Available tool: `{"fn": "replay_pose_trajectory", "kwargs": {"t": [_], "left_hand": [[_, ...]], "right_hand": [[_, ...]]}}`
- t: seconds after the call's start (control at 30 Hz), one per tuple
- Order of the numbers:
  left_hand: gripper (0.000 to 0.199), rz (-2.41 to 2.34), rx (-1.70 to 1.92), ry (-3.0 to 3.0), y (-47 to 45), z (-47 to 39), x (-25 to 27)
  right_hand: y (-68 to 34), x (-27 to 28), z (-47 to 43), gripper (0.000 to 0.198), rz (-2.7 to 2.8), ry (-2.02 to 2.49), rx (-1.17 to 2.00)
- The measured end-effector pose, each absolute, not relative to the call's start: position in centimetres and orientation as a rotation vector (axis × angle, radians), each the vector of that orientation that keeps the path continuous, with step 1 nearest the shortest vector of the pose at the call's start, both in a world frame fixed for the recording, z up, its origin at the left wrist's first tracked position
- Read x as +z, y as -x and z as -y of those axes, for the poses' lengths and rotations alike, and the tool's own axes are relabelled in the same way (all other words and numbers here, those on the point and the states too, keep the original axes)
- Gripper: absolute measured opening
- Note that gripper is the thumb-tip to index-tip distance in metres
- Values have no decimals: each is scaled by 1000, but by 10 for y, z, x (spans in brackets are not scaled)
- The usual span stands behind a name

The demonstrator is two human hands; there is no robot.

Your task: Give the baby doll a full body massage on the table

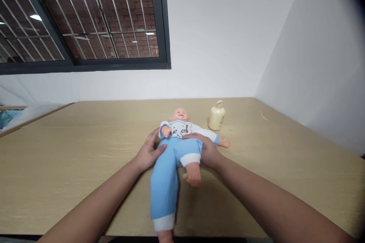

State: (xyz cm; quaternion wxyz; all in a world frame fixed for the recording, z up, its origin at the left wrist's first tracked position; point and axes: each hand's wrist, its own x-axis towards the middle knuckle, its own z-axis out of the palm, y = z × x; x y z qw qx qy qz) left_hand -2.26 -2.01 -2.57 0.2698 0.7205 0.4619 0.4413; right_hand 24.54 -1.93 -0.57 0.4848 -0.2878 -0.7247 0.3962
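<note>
doll (174, 151); white top (178, 128), blue trousers (164, 184); face up on table (94, 148); legs apart

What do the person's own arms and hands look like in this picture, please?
The bare left hand and bare right hand have no gloves on. Neither the bare left forearm nor the bare right forearm shows a sleeve, watch, bracelet or marking. No ring can be seen, though parts of both hands are hidden.

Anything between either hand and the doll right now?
Nothing visible: the left hand and right hand both touch the doll around its waist. The pump bottle stands off to the side, beyond the right hand.
</note>
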Motion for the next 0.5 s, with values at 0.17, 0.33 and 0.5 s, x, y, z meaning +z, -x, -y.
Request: {"fn": "replay_pose_trajectory", "kwargs": {"t": [0.17,0.33,0.5], "left_hand": [[74,-1181,1283,-1521,27,19,-23],[55,-1355,1174,-1560,44,18,-14],[38,-1474,958,-1788,50,30,-2]], "right_hand": [[-279,19,18,37,2211,648,918],[-303,40,18,64,2234,562,1483],[-306,20,3,38,1756,715,1679]]}}
